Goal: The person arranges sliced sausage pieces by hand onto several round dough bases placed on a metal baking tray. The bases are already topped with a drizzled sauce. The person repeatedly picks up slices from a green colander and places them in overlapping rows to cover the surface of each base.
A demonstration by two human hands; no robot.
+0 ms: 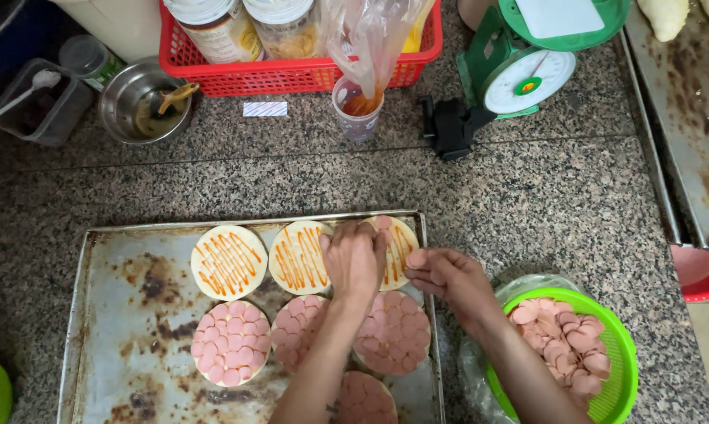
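Left hand (354, 257) fingers together, pressing a sausage slice (383, 223) onto the sauced dough round (397, 250) on the baking tray (103, 314) | right hand (447, 276) pinches slices, contents hidden | slices seem light, soft, slippery: take by edges.

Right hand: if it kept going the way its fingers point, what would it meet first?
The right hand points left, so it would likely meet the left hand first, over the sauced dough round. Their heights are hard to judge.

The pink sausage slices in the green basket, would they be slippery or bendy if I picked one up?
Probably bendy: the sausage slices look thin and curl in the green basket. Likely light, since many heap together. Perhaps slightly slick, as their surfaces look smooth.
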